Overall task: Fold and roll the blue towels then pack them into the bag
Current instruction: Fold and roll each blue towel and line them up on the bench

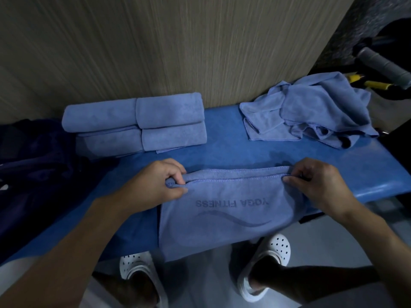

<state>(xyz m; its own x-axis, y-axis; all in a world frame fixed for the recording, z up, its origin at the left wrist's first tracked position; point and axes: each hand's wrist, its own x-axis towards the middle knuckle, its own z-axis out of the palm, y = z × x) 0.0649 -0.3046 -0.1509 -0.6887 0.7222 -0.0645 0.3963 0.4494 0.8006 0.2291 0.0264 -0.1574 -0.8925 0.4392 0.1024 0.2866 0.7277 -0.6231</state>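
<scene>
The step in hand looks like the start of a roll, or a fold. A flat blue microfibre towel printed with "YOGA FITNESS" (224, 221) lies in the lower centre of the frame on the blue padded surface (222, 150), its near part hanging over the front edge. The left hand (155, 181) pinches the towel's far left corner between thumb and curled fingers. The right hand (318, 183) pinches the far right corner the same way. Each grip is narrow and holds cloth.

Along that far edge a stitched hem sits just in front of a second strip of cloth, so the edge seems already turned over once.

The next move likely calls for both hands to work together and keep the edge straight, so the roll comes out tight and even.

The cloth looks soft, thin and limp, with little to hold its shape.

In the upper left four rolled blue towels (138, 123) lie packed together. In the upper right a loose heap of crumpled blue towels (311, 110) waits.

At the left edge a dark navy fabric mass (33, 163) may be the bag; I cannot tell.
</scene>
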